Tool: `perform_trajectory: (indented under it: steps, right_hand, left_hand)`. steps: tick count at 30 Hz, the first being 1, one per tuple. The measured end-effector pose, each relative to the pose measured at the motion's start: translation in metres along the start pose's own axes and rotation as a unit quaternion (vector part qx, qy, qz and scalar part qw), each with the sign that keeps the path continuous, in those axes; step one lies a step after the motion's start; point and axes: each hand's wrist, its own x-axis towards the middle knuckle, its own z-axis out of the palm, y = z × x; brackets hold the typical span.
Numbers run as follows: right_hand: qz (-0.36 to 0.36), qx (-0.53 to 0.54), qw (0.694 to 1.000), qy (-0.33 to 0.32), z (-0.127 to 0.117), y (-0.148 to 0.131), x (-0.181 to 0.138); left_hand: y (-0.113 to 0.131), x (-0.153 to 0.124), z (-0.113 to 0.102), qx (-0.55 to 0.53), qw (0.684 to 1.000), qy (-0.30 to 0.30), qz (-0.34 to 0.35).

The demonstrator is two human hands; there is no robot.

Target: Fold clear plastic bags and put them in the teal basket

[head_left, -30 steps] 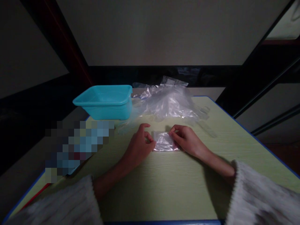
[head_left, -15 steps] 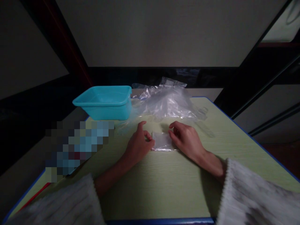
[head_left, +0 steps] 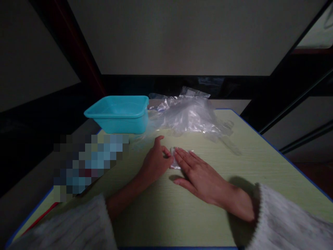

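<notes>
A small folded clear plastic bag (head_left: 175, 166) lies flat on the table, mostly covered by my right hand (head_left: 201, 178). That hand is spread flat, its fingertips pressing on the bag and its thumb out to the near side. At the bag's left edge, my left hand (head_left: 156, 160) pinches with thumb and a bent finger, the index finger raised and curled. The exact grip at the edge is partly hidden by the fingers.
Behind my hands lies a loose heap of clear plastic bags (head_left: 191, 116). A turquoise plastic basin (head_left: 121, 124) stands at the back left. A pixelated flat item (head_left: 96, 163) rests at the left, near a red strip (head_left: 40, 218). The pale table (head_left: 166, 215) has a blue edge.
My right hand has gone from curled at the bag's right end to flat across it, its fingertips reaching further left. My left hand keeps its place at the left edge.
</notes>
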Motion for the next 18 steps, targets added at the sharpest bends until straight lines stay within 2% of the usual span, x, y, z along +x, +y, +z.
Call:
perform_trajectory:
  steps: [13,15,18]
  right_hand:
    - [-0.018,0.001,0.999,-0.050,0.000,0.004,0.000]
    - [-0.020,0.002,0.999,-0.050,0.000,0.003,0.001]
    - [-0.021,0.004,0.999,-0.049,-0.001,0.003,0.001]
  left_hand:
    - [0.012,-0.002,-0.016,-0.017,0.997,-0.039,-0.070]
    - [0.008,-0.002,-0.017,-0.017,0.997,-0.041,-0.055]
    - [0.001,-0.002,-0.017,0.017,1.000,-0.014,0.022]
